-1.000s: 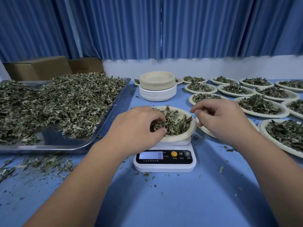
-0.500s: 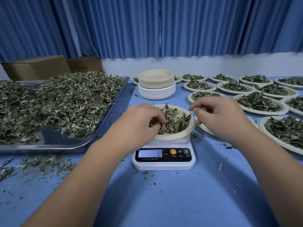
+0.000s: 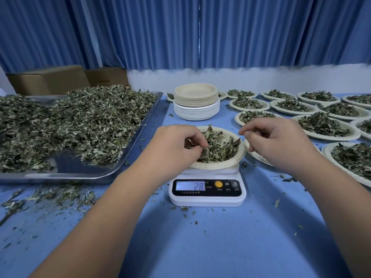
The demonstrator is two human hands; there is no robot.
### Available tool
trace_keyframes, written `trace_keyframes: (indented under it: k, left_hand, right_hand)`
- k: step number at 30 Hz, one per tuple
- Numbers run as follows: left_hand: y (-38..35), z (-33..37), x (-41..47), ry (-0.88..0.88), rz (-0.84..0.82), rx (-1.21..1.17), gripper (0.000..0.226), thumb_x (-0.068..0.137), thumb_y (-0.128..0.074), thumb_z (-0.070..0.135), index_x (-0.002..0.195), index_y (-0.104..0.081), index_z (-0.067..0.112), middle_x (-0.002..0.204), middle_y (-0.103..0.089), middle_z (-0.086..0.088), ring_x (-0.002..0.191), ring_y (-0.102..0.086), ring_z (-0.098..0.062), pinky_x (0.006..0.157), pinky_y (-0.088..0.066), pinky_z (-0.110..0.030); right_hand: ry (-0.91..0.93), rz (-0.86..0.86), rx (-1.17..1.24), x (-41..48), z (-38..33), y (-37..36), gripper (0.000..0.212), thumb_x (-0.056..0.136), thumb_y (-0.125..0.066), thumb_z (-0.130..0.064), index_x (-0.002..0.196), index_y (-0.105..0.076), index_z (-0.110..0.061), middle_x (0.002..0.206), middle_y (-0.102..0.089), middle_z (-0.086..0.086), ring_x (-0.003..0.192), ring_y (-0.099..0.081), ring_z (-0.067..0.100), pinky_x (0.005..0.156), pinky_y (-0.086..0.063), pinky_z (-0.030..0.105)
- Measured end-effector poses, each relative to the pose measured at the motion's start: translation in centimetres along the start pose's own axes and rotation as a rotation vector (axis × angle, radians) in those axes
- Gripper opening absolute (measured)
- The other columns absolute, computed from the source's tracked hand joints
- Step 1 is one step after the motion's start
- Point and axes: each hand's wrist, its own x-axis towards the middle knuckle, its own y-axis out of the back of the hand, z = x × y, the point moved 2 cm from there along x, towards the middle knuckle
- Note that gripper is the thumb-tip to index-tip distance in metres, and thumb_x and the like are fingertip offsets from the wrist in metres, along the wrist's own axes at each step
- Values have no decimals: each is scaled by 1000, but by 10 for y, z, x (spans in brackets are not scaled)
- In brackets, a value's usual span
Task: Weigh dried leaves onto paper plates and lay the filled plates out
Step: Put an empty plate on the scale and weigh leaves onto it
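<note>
A paper plate (image 3: 237,159) heaped with dried leaves (image 3: 220,146) sits on a white digital scale (image 3: 207,194) whose display reads 28. My left hand (image 3: 174,147) rests at the plate's left side, fingers pinched into the leaves. My right hand (image 3: 275,141) hovers just right of the plate with fingers curled and thumb against fingertips; whether it holds a leaf is hidden. A metal tray (image 3: 128,149) piled with loose dried leaves (image 3: 70,125) lies to the left.
A stack of empty paper plates (image 3: 195,101) stands behind the scale. Several filled plates (image 3: 325,127) cover the table's right side, one partly under my right hand. Cardboard boxes (image 3: 50,79) stand at back left. Leaf crumbs litter the blue tablecloth (image 3: 210,237).
Both hands stay by the plate, the left fingers working in the leaves. The scale display changed to 28. The view shifted slightly.
</note>
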Motion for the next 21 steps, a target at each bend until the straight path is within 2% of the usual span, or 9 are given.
trace_keyframes:
  k: [3, 7, 8, 12, 14, 18, 21]
  left_hand:
    - [2, -2, 1, 29, 55, -108, 25, 83, -67, 8, 74, -72, 31, 61, -63, 24, 55, -55, 5, 52, -40, -7]
    - [9, -5, 2, 72, 156, -240, 21, 83, -70, 8, 74, -72, 27, 68, -69, 6, 60, -58, -6, 64, -53, -30]
    - [11, -5, 3, 82, 178, -295, 21, 83, -70, 7, 75, -72, 26, 71, -70, 4, 63, -60, -7, 67, -55, -31]
    - [13, -11, 4, 137, 221, -534, 19, 83, -71, 3, 78, -72, 22, 74, -72, 6, 71, -64, -4, 69, -54, -18]
    - [13, -16, 6, 182, 223, -609, 19, 83, -70, 3, 80, -73, 21, 77, -71, 3, 72, -63, -7, 72, -52, -24]
    - [20, -23, 7, 231, 264, -768, 23, 83, -69, -1, 75, -74, 20, 81, -72, -1, 82, -64, -15, 88, -52, -39]
    - [23, -26, 7, 234, 289, -806, 24, 83, -68, -1, 74, -74, 20, 78, -72, 1, 80, -64, -13, 88, -51, -38]
  right_hand:
    - [-2, 0, 3, 0, 1, 0, 25, 88, -60, -9, 80, -72, -29, 62, -66, 1, 50, -53, 9, 47, -38, 10]
    - [3, 5, 9, 1, 2, 0, 26, 88, -61, -8, 78, -71, -30, 61, -65, 4, 49, -52, 9, 48, -39, 13]
    - [1, 3, 7, 1, 3, -1, 27, 88, -61, -8, 78, -71, -31, 61, -65, 4, 49, -51, 9, 48, -39, 13]
    - [-13, 5, 22, 1, 4, -1, 29, 88, -60, -9, 76, -70, -33, 63, -65, 3, 44, -46, 7, 45, -38, 14]
    - [-17, 6, 20, 1, 5, -1, 28, 88, -60, -9, 76, -70, -33, 64, -65, 2, 44, -46, 8, 45, -37, 15]
    - [-13, 2, 9, 2, 5, -1, 28, 88, -60, -10, 77, -71, -33, 64, -65, 1, 45, -47, 7, 46, -38, 13]
    - [-12, 2, 11, 2, 5, -1, 27, 88, -60, -9, 78, -71, -32, 62, -64, 4, 45, -47, 7, 46, -38, 13]
